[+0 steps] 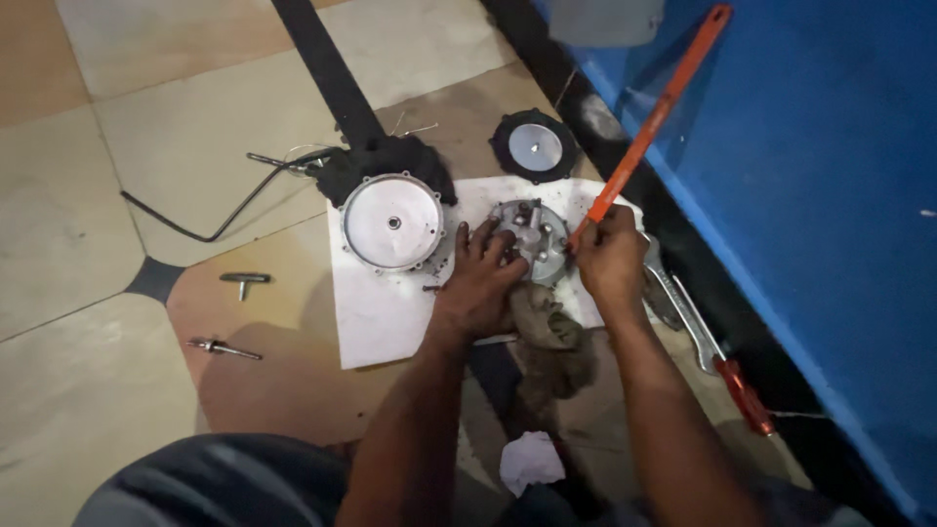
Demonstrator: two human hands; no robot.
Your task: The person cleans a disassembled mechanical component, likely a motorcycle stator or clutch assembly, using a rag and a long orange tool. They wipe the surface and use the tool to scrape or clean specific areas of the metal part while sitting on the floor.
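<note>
Round cover [392, 222] — bare metal, smooth, dull sheen. Housing [532, 237] was rougher cast metal, greasy. White sheet [376, 307] looked like matt paper. Rag [551, 337] — coarse, soiled cloth. Orange blade [656, 117] was painted, slightly glossy. Floor tiles [68, 224] smooth.

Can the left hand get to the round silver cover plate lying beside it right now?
Probably yes. The left hand rests on the metal housing, and the silver cover plate lies just beside it on the white sheet with nothing between them.
</note>
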